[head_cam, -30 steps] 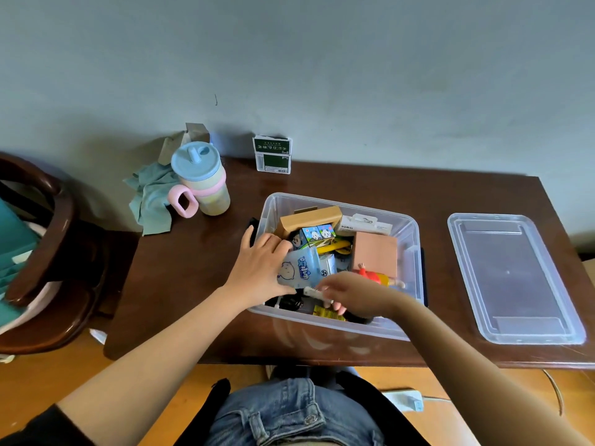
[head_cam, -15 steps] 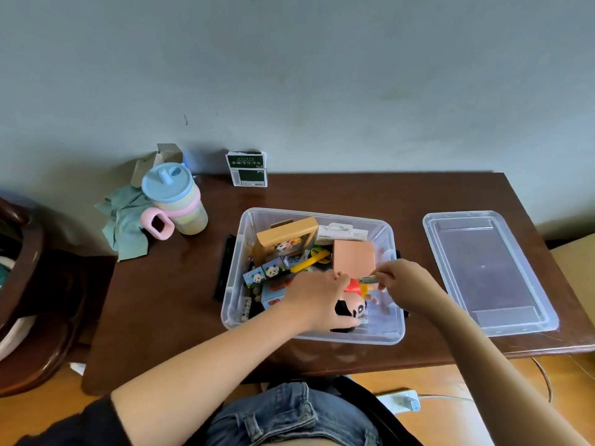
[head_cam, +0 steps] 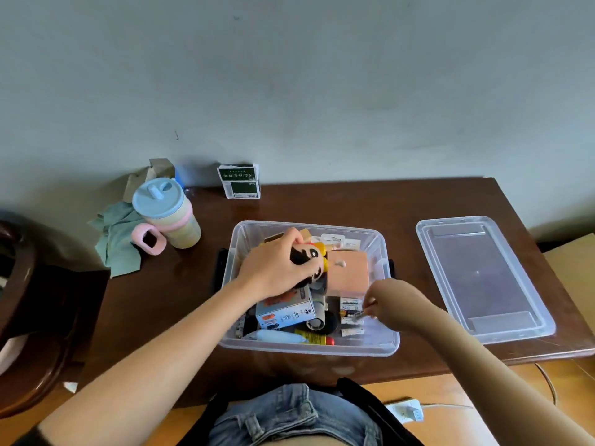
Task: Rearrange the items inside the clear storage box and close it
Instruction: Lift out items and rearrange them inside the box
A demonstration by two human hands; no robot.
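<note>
Clearly I'm mid-sort: my left hand grips a doll above the clear storage box at table centre, my right hand pinches a small metal piece, and the lid lies unused alongside.

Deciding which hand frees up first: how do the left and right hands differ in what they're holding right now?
The left hand wraps its fingers around a cartoon doll, a bulky toy; the right hand pinches a small silvery item, too small to identify. The left hand holds its load up over the box's middle; the right hand sits lower, near the front right corner. Both are inside the clear storage box.
</note>
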